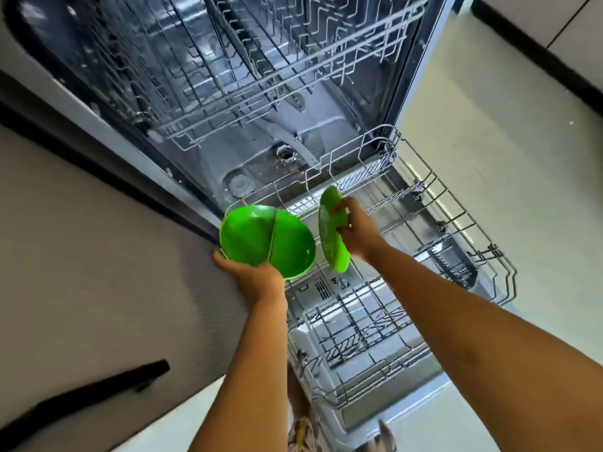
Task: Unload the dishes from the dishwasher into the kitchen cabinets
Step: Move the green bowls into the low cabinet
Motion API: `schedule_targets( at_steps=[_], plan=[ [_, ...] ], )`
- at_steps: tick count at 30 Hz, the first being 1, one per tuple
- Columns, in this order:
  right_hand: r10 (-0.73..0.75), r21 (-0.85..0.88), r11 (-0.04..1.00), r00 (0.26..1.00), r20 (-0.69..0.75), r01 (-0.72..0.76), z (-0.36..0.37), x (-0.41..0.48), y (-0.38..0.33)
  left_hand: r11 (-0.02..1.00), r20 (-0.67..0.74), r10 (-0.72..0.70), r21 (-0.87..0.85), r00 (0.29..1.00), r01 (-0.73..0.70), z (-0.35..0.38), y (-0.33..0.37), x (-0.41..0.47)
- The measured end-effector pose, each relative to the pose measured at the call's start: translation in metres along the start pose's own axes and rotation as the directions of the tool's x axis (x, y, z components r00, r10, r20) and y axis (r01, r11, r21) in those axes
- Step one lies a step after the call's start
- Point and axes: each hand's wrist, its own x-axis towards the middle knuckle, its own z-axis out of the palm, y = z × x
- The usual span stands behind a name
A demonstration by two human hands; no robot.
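Note:
My left hand (251,275) holds two stacked green plates (267,239) from below, near the left front corner of the pulled-out lower rack (456,230). My right hand (354,230) grips another green plate (329,233) on its edge, standing nearly upright just right of the stack and above the rack. The lower rack rests on the open dishwasher door (385,415) and shows no other dishes. The upper rack (277,79) sits inside the dishwasher and looks bare.
A beige cabinet front (98,256) with a black handle (98,389) lies to the left of the dishwasher. Pale floor (538,190) spreads to the right, with more cabinets (561,27) at the top right corner.

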Motion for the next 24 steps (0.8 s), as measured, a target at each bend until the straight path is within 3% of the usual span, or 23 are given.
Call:
schedule_targets(
  at_steps=[2,4,6,8,11,15,24],
  plan=[
    [0.093,0.220,0.972,0.995,-0.028,-0.084,-0.007,-0.020,0.002,0.951,0.023,-0.209,-0.229,0.978,0.209,-0.012,-0.006,-0.019],
    [0.209,0.457,0.872,0.978,-0.025,-0.175,-0.013,-0.039,0.009,0.809,0.128,-0.405,-0.412,0.905,0.420,-0.023,-0.011,-0.038],
    [0.283,0.623,0.753,0.959,-0.013,-0.214,-0.017,-0.057,0.015,0.727,0.225,-0.475,-0.444,0.851,0.524,-0.033,-0.021,-0.052],
    [0.356,0.705,0.667,0.934,-0.015,-0.243,-0.019,-0.069,0.023,0.740,0.273,-0.471,-0.396,0.839,0.544,-0.041,-0.033,-0.062],
    [0.444,0.715,0.640,0.895,-0.044,-0.282,-0.015,-0.091,0.039,0.777,0.291,-0.429,-0.365,0.855,0.513,-0.055,-0.052,-0.076],
    [0.527,0.708,0.611,0.849,-0.031,-0.354,-0.005,-0.121,0.052,0.759,0.375,-0.432,-0.340,0.820,0.555,-0.077,-0.071,-0.091],
    [0.594,0.563,0.677,0.804,-0.039,-0.473,0.046,-0.208,0.056,0.809,0.453,-0.413,-0.216,0.790,0.546,-0.172,-0.121,-0.097]
  ],
)
